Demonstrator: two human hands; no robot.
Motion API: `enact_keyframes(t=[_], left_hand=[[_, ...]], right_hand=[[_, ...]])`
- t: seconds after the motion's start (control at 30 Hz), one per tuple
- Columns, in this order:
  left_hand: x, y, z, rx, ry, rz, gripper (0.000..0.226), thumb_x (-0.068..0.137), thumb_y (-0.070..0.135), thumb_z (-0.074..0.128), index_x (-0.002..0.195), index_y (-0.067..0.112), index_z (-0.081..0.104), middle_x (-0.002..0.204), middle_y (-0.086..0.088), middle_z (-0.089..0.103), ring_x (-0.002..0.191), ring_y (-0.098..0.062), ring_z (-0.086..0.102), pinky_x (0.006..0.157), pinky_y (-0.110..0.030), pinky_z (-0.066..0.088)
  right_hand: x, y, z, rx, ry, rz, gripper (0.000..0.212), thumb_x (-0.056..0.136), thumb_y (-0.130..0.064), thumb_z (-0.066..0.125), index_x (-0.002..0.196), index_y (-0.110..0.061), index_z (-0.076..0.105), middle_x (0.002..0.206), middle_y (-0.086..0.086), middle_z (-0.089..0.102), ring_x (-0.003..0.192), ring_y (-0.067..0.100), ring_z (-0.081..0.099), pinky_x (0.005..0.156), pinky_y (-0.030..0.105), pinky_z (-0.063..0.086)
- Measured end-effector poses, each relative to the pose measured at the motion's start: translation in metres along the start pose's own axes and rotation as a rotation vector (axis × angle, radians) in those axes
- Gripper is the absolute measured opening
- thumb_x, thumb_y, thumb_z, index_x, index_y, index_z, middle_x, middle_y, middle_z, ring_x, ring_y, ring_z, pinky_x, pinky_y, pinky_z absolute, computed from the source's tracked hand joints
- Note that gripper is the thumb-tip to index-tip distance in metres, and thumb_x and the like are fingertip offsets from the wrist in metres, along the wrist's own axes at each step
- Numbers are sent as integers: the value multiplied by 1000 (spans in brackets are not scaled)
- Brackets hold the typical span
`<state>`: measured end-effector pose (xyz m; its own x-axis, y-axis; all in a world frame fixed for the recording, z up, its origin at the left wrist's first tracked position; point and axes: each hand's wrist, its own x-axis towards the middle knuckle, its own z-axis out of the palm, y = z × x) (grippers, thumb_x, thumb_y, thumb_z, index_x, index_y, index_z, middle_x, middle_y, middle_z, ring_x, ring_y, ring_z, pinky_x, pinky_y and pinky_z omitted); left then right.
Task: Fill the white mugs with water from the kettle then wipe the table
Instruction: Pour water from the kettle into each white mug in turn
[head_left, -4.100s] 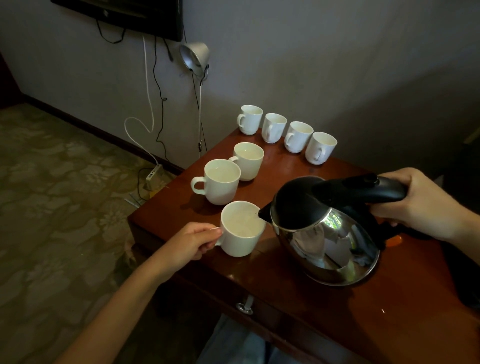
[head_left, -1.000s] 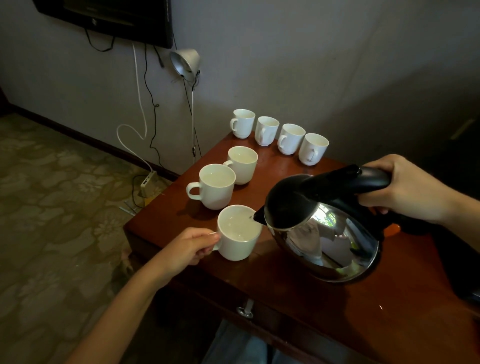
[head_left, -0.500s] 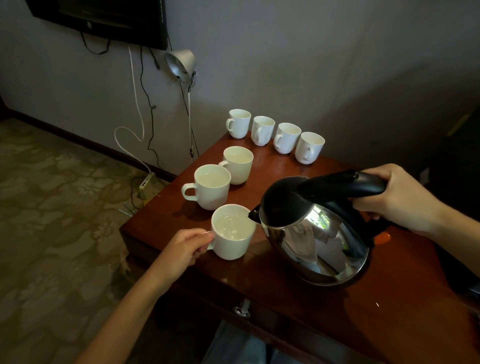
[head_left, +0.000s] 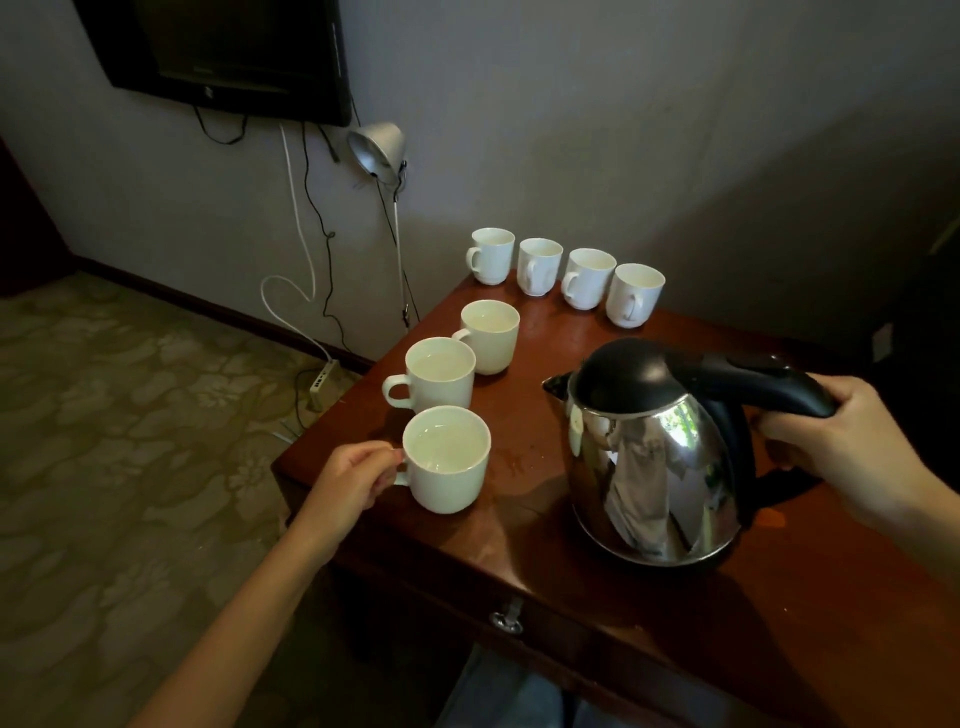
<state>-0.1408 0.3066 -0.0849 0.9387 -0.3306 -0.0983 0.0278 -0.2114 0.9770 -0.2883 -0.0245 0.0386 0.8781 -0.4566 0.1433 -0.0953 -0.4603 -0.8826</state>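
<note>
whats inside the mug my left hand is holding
The mug whose handle the left hand grips holds clear water. Nothing else shows in it; its near inner wall is hidden by its own rim.

No text, label or number I can read here. The wall TV (head_left: 223, 52) has a small pale mark in the middle of its lower bezel, too small and blurred for me to make out. Power strip (head_left: 322, 383) on the floor: nothing legible either.
</note>
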Motion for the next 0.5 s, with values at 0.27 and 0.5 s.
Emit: enact_keyframes(t=[0.27,0.5], left_hand=[[12,3,-20,39,54,-16,37,95,16,43,59,12,41,57,-1,35,50,-11,29,48,-23,22],[13,8,-26,200,78,2,22,95,19,46,79,7,56,70,-2,49,60,-15,43,54,-24,32]], right_hand=[[-24,14,-4,130,82,33,26,79,15,52,79,-10,61,59,16,44,41,17,45,41,20,40],[-40,19,-4,185,120,12,34,77,16,52,82,-16,63,46,-1,51,42,10,47,41,17,39]])
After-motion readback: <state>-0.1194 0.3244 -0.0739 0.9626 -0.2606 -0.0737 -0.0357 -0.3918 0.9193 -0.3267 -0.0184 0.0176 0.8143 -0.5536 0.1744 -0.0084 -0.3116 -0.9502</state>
